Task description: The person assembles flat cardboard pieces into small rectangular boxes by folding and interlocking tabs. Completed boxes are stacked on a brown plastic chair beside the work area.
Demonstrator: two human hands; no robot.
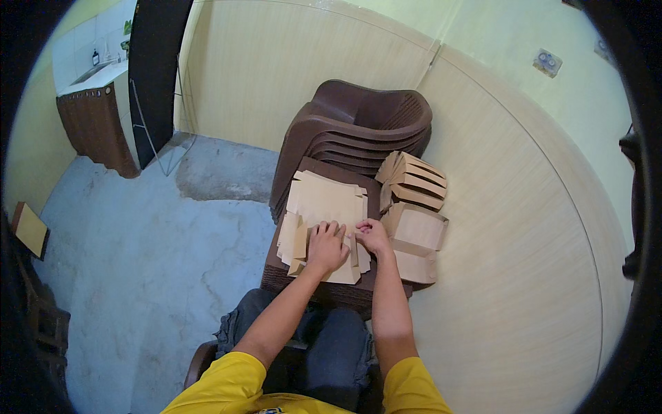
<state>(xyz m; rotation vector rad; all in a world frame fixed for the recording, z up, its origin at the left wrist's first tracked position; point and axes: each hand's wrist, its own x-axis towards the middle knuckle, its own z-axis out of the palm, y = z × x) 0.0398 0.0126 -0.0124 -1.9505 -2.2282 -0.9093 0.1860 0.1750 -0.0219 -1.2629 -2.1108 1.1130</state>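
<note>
Flat brown cardboard box blanks [324, 196] lie in a pile on the seat of a stack of brown plastic chairs [358, 131]. On top of the pile, in front of me, is a partly folded cardboard box [300, 241] with its left side flap standing up. My left hand [328, 247] rests on it palm down, fingers spread. At its right edge, my right hand [373, 237] is closed in a pinch on the side flap. The fingertips partly hide the flap there.
Several folded cardboard boxes [417, 183] are stacked right of the pile, by the wood-panelled wall [510, 228]. Another folded box [414, 231] sits nearer me. A sink counter [96, 77] with a brown curtain stands far left, beside a dark door [160, 76].
</note>
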